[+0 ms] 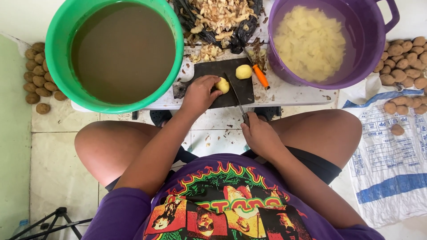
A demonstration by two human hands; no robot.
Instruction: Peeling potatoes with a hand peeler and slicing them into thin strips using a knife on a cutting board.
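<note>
Peeled potato [223, 85], pale yellow, smooth

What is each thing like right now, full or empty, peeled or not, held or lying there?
Green tub: full of murky brown water.
Purple tub: holds water and cut pale pieces.
Peeled potato: held on the black board by the left hand.
Second peeled potato: lying loose on the board.
Knife: gripped by the right hand.
Orange peeler: lying unused.
Brown potatoes: unpeeled, piled.

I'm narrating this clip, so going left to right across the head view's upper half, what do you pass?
Unpeeled potatoes on the floor → green tub of murky water → black cutting board → orange peeler → purple tub of cut potato → more unpeeled potatoes.
</note>
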